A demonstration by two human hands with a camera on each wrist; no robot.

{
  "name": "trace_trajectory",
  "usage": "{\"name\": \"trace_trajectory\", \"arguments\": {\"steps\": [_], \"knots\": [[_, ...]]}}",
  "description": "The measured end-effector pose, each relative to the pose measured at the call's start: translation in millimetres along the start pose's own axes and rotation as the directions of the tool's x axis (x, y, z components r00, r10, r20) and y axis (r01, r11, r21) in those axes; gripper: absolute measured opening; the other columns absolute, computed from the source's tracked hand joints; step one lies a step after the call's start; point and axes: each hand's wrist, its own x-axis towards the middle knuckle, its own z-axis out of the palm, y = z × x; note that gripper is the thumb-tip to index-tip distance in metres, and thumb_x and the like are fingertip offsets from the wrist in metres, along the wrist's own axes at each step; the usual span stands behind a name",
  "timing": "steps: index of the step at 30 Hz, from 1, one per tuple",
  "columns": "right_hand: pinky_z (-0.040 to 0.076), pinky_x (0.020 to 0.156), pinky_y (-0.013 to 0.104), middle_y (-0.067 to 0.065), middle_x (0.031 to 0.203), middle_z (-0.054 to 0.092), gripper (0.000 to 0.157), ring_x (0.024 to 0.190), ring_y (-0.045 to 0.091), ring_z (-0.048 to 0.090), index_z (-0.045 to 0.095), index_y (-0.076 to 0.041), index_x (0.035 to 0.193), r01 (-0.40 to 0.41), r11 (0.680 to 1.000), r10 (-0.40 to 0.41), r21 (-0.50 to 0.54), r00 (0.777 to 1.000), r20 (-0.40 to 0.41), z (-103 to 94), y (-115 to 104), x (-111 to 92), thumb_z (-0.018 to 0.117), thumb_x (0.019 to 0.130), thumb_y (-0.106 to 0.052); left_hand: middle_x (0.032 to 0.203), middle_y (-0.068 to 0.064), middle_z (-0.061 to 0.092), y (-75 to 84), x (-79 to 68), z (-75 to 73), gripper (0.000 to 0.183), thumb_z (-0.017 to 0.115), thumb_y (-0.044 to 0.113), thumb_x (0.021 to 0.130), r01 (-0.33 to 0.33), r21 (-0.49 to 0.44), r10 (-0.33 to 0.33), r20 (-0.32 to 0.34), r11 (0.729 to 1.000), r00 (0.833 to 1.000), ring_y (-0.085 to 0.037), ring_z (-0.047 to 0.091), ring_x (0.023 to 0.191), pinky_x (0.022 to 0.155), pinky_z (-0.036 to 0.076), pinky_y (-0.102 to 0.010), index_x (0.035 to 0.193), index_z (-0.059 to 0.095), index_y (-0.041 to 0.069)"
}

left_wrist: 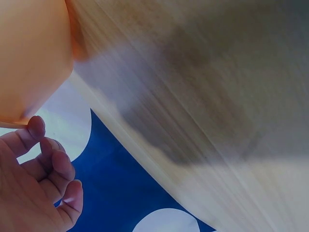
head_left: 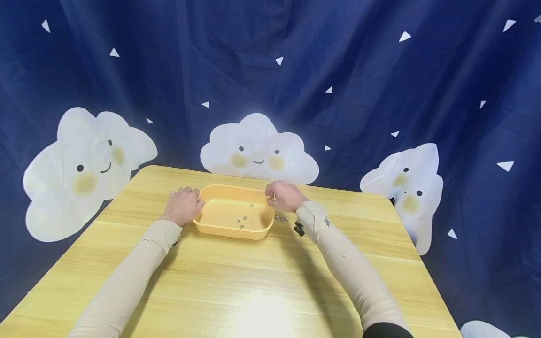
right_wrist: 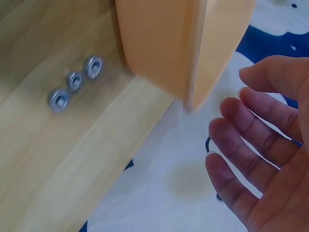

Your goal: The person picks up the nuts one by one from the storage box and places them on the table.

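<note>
A yellow-orange plastic basin (head_left: 236, 233) stands on the wooden table with several small metal rings (head_left: 244, 218) scattered on its floor. My left hand (head_left: 182, 206) grips its left end, thumb over the rim; the left wrist view shows curled fingers (left_wrist: 63, 164) with one fingertip at the basin's edge. Over the right end is my right hand (head_left: 286, 197), its fingers loosely bent. Nothing shows between thumb and fingers in the right wrist view. Three more metal rings (right_wrist: 75, 81), each with a hole in the middle, sit in a row outside the basin's right wall (right_wrist: 154, 43).
The wooden table (head_left: 203, 277) has its far edge just behind the basin. Beyond hangs a dark blue curtain (head_left: 241, 84) with white clouds. A small black object (head_left: 299, 229) is at the right wrist.
</note>
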Motion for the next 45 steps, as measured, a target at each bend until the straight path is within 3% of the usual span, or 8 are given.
{"name": "trace_trajectory", "arguments": {"steps": [14,19,29,37,45], "knots": [[0.059,0.088,0.037,0.006,0.104,0.076,0.011,0.093,0.021,0.071,0.073,-0.009,0.1,-0.018,0.992,0.027,-0.124,0.997,0.07,31.3,-23.4,26.5,0.072,0.089,-0.013,0.099,-0.021,0.066,0.7,-0.8,-0.7,0.032,0.043,0.026,0.1,0.002,0.003,-0.002,-0.008,1.0,1.0,-0.042,0.062,0.097,0.08,0.044,-0.056,0.101,0.064,0.001],[0.058,0.091,0.036,0.006,0.107,0.076,0.014,0.098,0.021,0.071,0.074,-0.008,0.103,-0.04,0.992,0.048,-0.118,0.997,0.066,39.6,-25.5,32.6,0.071,0.09,-0.011,0.098,-0.021,0.066,0.4,-0.8,-0.7,0.032,0.042,0.026,0.1,-0.002,0.01,0.002,-0.021,1.0,1.0,-0.042,0.062,0.095,0.08,0.045,-0.056,0.099,0.063,0.001],[0.059,0.08,0.029,0.001,0.108,0.075,0.017,0.092,0.014,0.07,0.074,-0.013,0.108,-0.033,0.976,0.053,-0.216,0.995,0.089,61.7,-27.9,38.8,0.073,0.091,-0.013,0.095,-0.02,0.065,1.6,-1.5,0.8,0.031,0.044,0.025,0.099,-0.006,0.005,0.006,-0.035,1.0,0.999,-0.042,0.062,0.094,0.078,0.045,-0.056,0.098,0.064,0.001],[0.058,0.089,0.032,0.002,0.116,0.071,0.024,0.101,0.016,0.068,0.074,-0.014,0.116,0.0,0.962,0.021,-0.273,0.997,0.075,73.3,-29.0,35.9,0.07,0.092,-0.012,0.092,-0.019,0.065,-2.3,-1.1,5.7,0.029,0.045,0.025,0.099,-0.011,0.019,0.012,-0.046,1.0,0.999,-0.041,0.063,0.09,0.075,0.045,-0.056,0.093,0.062,0.003],[0.057,0.081,0.029,-0.002,0.098,0.068,0.008,0.086,0.012,0.062,0.073,-0.016,0.089,0.016,0.962,-0.005,-0.272,0.999,0.041,79.3,-26.7,35.9,0.068,0.091,-0.01,0.093,-0.019,0.065,-2.8,-1.3,6.1,0.031,0.043,0.025,0.099,-0.007,0.009,0.008,-0.047,1.0,0.999,-0.04,0.062,0.091,0.075,0.044,-0.054,0.096,0.063,0.002]]}}
